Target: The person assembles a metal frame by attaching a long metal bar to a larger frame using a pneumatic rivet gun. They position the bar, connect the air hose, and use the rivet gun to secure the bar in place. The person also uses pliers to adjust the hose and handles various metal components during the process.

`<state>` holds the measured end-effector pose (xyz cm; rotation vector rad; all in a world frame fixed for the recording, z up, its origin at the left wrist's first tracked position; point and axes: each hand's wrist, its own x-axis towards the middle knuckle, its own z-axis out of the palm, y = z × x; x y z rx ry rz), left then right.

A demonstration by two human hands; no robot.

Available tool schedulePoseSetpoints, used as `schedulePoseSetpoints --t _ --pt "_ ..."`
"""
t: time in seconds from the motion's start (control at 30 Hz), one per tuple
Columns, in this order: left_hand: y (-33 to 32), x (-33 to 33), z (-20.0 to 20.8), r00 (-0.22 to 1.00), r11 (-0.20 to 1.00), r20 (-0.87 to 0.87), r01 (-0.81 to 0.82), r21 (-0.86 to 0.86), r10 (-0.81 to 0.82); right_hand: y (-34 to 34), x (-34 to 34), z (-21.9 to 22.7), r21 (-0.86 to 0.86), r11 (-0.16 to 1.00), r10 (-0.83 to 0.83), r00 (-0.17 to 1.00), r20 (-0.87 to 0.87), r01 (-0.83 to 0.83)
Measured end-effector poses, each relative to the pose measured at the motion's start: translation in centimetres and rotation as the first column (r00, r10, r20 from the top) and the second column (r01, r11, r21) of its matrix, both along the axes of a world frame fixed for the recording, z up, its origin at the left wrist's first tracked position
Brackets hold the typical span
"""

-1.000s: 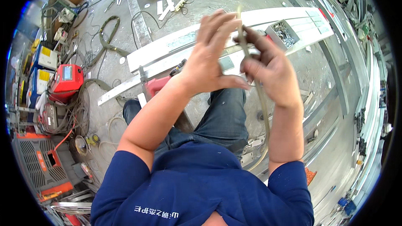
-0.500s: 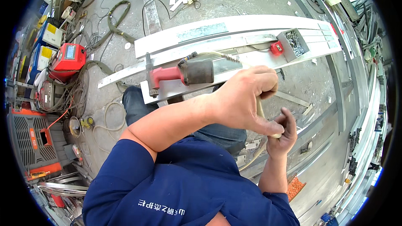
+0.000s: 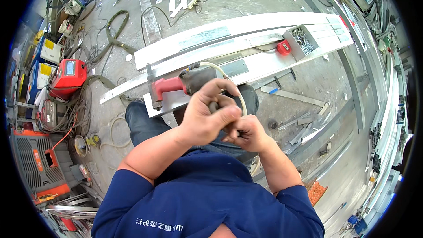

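Note:
My left hand point(image 3: 209, 112) and my right hand point(image 3: 249, 133) are close together above my lap. A pale air hose point(image 3: 242, 102) runs down into my right hand, whose fingers are wrapped round it. The left fingers are curled, with a small dark shape among them that I cannot make out. Just beyond the left hand, a pneumatic rivet gun point(image 3: 169, 86) with a red body and a black cylinder lies on its side on the white metal profiles point(image 3: 286, 69). The hose leads from its fitting.
Toward the right end of the profiles sit a grey box of small metal fasteners point(image 3: 304, 55) and a red tape measure point(image 3: 283, 47). Red machines point(image 3: 68, 77) and coiled cables fill the left. Metal strips point(image 3: 293, 96) and offcuts litter the floor; long profiles line the right.
Both hands have moved left and closer together, the left nearer the rivet gun. The hose stretch that showed between them is now mostly hidden. The view has shifted slightly.

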<state>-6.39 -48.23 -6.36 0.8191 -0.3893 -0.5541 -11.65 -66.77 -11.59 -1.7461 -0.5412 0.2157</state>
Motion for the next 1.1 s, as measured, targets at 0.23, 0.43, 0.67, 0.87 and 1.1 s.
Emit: schedulePoseSetpoints --t 0.23,0.43,0.67,0.87,1.1 --pt "0.9 -0.9 -4.1 0.99 0.987 -0.018 -0.143 -0.075 0.142 2.3 0.2 -1.6 -0.126 0.983 -0.149 0.983 -0.108 0.136" --pt "6.3 -2.2 -9.3 0.96 0.978 -0.19 -0.191 0.088 0.204 3.7 0.7 -1.4 -0.34 0.938 0.071 0.997 0.018 -0.061" --pt "12.0 -5.5 -14.1 0.778 0.882 -0.484 -0.183 0.434 0.4 8.1 2.2 -4.7 -0.63 0.741 0.26 0.964 -0.049 -0.231" --pt "17.0 -8.1 -20.9 0.889 0.678 -0.275 -0.052 0.733 0.366 11.1 4.9 -10.0 -0.674 0.556 0.325 0.874 -0.361 -0.486" --pt "18.7 -6.3 -18.7 0.925 -0.087 0.359 -0.35 0.933 0.124 15.3 6.7 -16.2 -0.723 0.386 0.279 0.819 -0.501 -0.573"
